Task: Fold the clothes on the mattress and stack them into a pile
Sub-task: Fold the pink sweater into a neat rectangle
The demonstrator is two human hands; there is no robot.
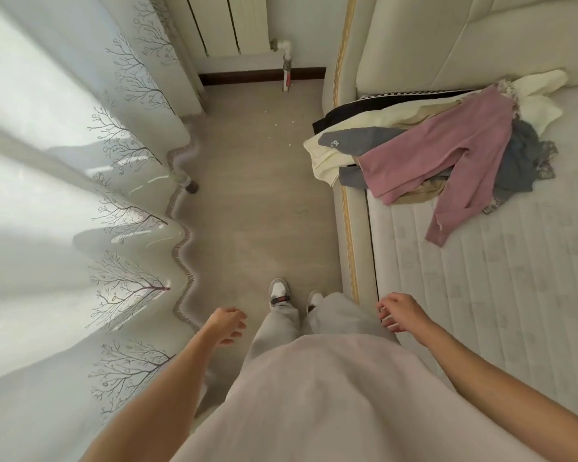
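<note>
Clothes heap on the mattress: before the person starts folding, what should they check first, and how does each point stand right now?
1. Both hands free: ok. The left hand and right hand hold nothing.
2. Clothes within reach: not ok. The clothes heap lies ahead, apart from both hands.
3. Top garment easy to pick: ok. The pink garment lies on top.
4. Folding space: ok. Bare mattress shows beside the heap.
5. Clothes fully on the bed: not ok. The cream garment hangs over the edge.
6. Number of garments: cannot tell.
</note>
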